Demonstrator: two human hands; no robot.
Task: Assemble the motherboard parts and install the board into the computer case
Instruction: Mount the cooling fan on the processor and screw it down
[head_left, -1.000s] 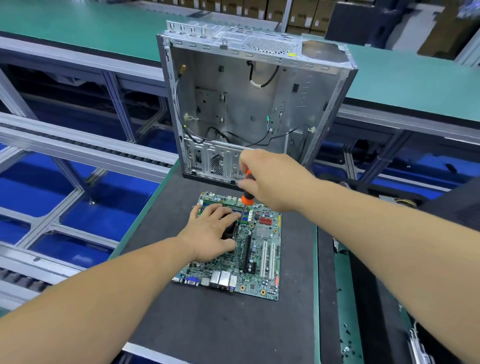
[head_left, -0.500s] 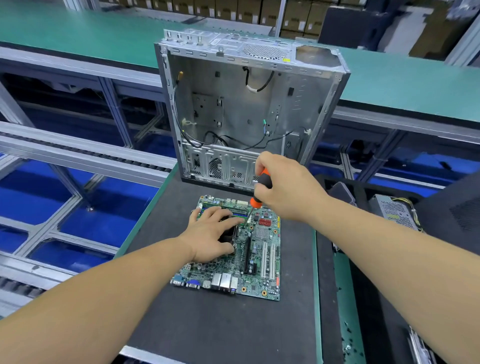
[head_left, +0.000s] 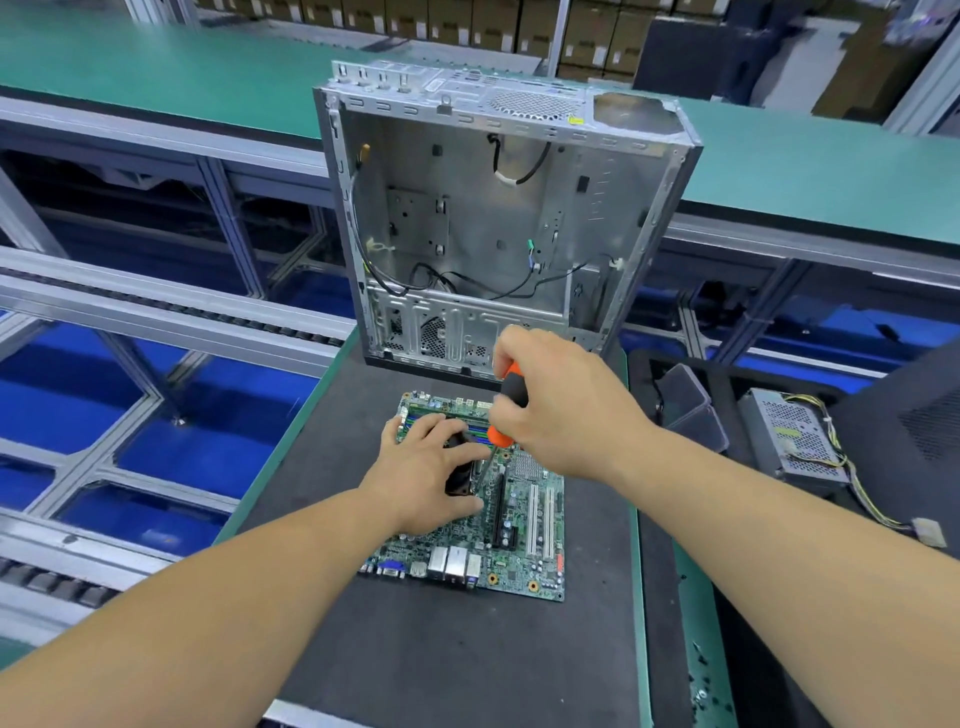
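Single head view — forward, downward, close above the bench (head_left: 426, 665)

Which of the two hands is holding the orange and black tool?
The right hand: it grips the orange-and-black screwdriver above the motherboard. The left hand holds no tool; it rests on a black part on the board.
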